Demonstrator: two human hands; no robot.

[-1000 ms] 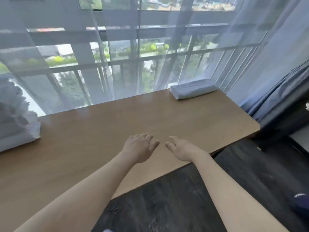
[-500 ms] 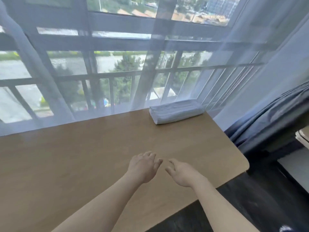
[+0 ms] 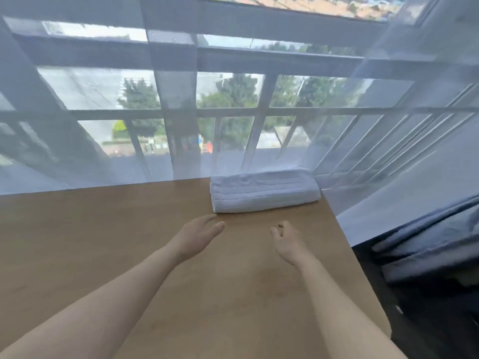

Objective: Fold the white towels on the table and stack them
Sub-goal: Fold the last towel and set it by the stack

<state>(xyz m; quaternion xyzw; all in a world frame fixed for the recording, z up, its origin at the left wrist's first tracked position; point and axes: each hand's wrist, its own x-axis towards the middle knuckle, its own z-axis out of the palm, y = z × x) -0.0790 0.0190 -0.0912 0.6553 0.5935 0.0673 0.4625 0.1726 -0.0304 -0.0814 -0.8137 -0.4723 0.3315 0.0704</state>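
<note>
The towel (image 3: pixel 264 190) lies folded at about 1 o'clock on the surface (image 3: pixel 103 242), at the far right corner with its long side running along the far edge, right up against the sheer curtain (image 3: pixel 155 125) that hangs there. It looks like a thick, soft bundle of several layers, with ribbed lines across the top and a rounded fold along the near side (whether it is one towel or two stacked I cannot tell). It will probably be light and floppy, not slippery, and in no way fragile; the risk is only that the layers slide apart or sag open if it is lifted by one end. The better hold, I judge, is from both short ends at once, or with fingers slid under the near fold and thumbs on top, so the bundle keeps its shape. The left hand (image 3: pixel 197 235) is at about 11 o'clock from the centre, fingers together and stretched flat toward the towel's near left corner, close to it but apart, holding nothing. The right hand (image 3: pixel 287 240) is at about 1 o'clock, just short of the towel's near edge, fingers loosely curled and empty. No unfolded towel shows here. Beyond the curtain is a railing (image 3: pixel 259 110) with trees behind, and at 3 o'clock a dark blue drape (image 3: pixel 427 242) hangs past the surface's right edge.
</note>
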